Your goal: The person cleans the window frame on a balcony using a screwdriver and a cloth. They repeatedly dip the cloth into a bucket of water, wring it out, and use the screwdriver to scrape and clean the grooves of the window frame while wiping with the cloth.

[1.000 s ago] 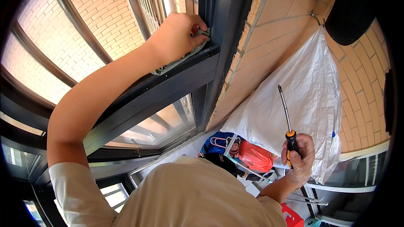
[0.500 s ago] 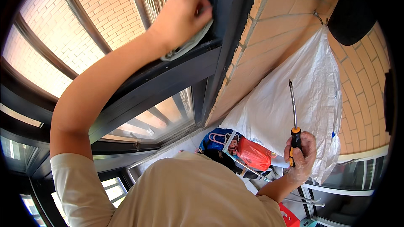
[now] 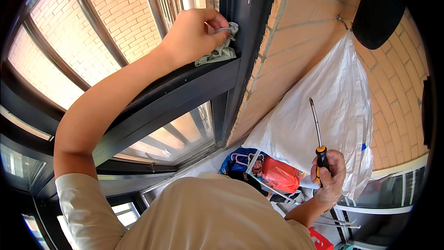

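Observation:
My left hand (image 3: 196, 34) is closed on a crumpled grey-green cloth (image 3: 218, 55), pinching it between thumb and fingers. The cloth rests in the inner corner of a dark window frame (image 3: 185, 83), where the sill bar meets the upright. At the right, my right hand (image 3: 334, 173) wraps around the black and orange handle of a screwdriver (image 3: 317, 129). Its metal shaft points up and slightly left, touching nothing. Whitish smears show on the fingers and wrist of that hand.
Metal bars (image 3: 97, 18) stand outside the window. A white woven sheet (image 3: 319, 106) hangs from a hook on the tiled wall (image 3: 305, 16) at the right. Below it lie a red plastic bag (image 3: 281, 175) and a blue bag (image 3: 231, 159). A dark object (image 3: 381, 14) hangs at upper right.
My left hand has come down slightly along the upright into the corner, and more of the cloth shows. My right hand and the screwdriver have shifted slightly, the tip lower and further left.

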